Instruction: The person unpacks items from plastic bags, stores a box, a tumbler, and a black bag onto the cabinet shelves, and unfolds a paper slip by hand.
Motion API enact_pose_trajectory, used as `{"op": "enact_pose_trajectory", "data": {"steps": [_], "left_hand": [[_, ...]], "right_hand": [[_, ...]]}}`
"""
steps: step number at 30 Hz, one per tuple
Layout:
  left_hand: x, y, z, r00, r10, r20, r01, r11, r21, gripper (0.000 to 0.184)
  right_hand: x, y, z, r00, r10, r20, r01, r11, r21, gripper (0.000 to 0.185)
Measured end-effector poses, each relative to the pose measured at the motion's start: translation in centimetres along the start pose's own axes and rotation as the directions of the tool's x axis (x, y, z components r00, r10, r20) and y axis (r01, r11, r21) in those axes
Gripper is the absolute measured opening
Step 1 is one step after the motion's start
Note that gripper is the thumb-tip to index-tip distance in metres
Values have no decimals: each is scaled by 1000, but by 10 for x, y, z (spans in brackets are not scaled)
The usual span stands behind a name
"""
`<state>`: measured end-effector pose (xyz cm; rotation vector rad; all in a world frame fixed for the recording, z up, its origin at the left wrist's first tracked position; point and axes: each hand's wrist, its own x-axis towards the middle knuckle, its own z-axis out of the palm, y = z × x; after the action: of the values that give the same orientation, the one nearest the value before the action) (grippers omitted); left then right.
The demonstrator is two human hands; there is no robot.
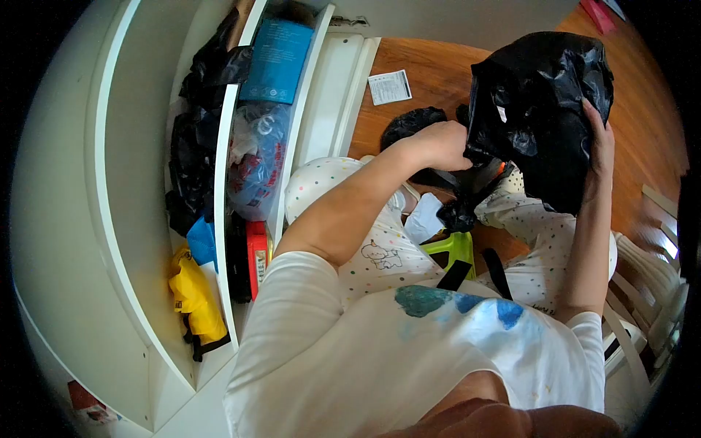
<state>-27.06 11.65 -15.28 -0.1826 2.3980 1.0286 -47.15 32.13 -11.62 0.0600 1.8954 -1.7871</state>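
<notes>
A crumpled black plastic bag [540,102] is held up in front of me, above my knees. My left hand [444,144] is closed at the bag's left edge, with its fingertips partly hidden. Along the bag's right side, my right hand [600,139] grips the plastic with the thumb showing and the other fingers behind it. Below my left hand, more black plastic [412,125] and a dark bundle [458,215] lie on the floor between my legs. A white piece [425,219] and a lime-green plastic object [458,252] are beside them.
To the left stands an open white cabinet [226,219] holding a blue box [277,58], a clear plastic bag [257,164], black bags [196,153], a yellow pouch [196,292] and a red box [257,255]. A printed card [390,87] lies on the wooden floor [431,62].
</notes>
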Motion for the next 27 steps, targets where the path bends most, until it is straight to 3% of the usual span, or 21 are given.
{"op": "enact_pose_trajectory", "data": {"steps": [2,4,5,7,10,15,17,23,25,27], "left_hand": [[-1,0,1,1000,-21,-14,20,999,-28,34],[-4,2,1,960,194,-201,-197,980,8,37],[-5,3,-1,960,196,-199,-198,980,7,37],[-4,8,-5,988,134,-73,-132,991,32,38],[1,2,1,986,166,-14,-165,985,59,40],[0,1,9,982,190,-18,-190,981,32,40],[3,-3,14,981,193,-16,-192,981,29,40],[2,0,16,974,222,-44,-221,975,28,33],[2,6,13,990,76,118,-91,988,126,30],[3,6,15,990,92,104,-100,993,69,29]], "right_hand": [[0,-1,-1,1000,8,-2,-8,1000,-10,50],[3,2,-2,999,-29,-28,29,1000,-10,49],[4,3,-2,997,-66,-51,66,998,-11,49],[3,3,-1,998,-40,-54,41,999,8,49],[-2,0,1,998,5,-56,-5,1000,-2,49],[-18,-8,18,996,40,-78,-44,998,-50,49],[-33,-19,30,992,37,-120,-57,984,-170,48],[-18,-2,27,999,36,-32,-40,990,-135,44],[-19,2,30,998,58,-36,-63,986,-152,42],[-24,5,39,999,43,0,-42,990,-134,40]]}}
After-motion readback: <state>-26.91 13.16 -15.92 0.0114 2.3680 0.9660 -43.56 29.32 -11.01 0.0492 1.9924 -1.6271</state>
